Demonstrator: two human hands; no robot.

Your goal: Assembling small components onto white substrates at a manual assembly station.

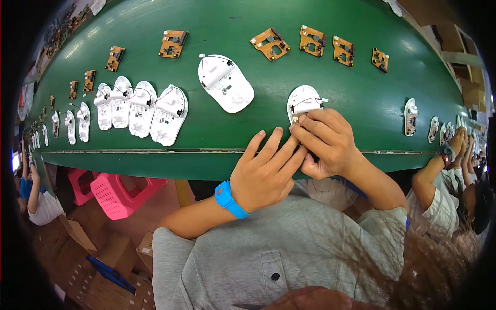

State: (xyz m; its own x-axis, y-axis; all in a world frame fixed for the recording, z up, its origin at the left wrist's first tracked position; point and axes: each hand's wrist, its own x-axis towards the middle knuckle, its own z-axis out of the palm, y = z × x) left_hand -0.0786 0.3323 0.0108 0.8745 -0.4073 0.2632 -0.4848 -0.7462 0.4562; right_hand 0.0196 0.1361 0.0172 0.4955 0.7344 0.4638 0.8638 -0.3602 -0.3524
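On the green table, a white plastic shell shaped like a computer mouse half (304, 95) lies under my hands, with thin wires across it. A sliver of brown circuit board (296, 119) shows in it beside my fingertips. My right hand (326, 137) is closed over the board and the shell's near part, fingers bent and thumb tucked below. Stretched out and spread, the fingers of my left hand (269, 165) reach the shell's near left edge with the index tip. A blue band (230, 200) circles the left wrist. My hands hide most of the board.
A larger-looking white shell (226, 85) lies left of my hands, and several overlapping wired shells (169, 114) lie farther left. Brown circuit boards (270, 44) line the far side. Shells with boards (411, 118) lie right, near another person's arm (431, 168). Pink stools (120, 194) stand below left.
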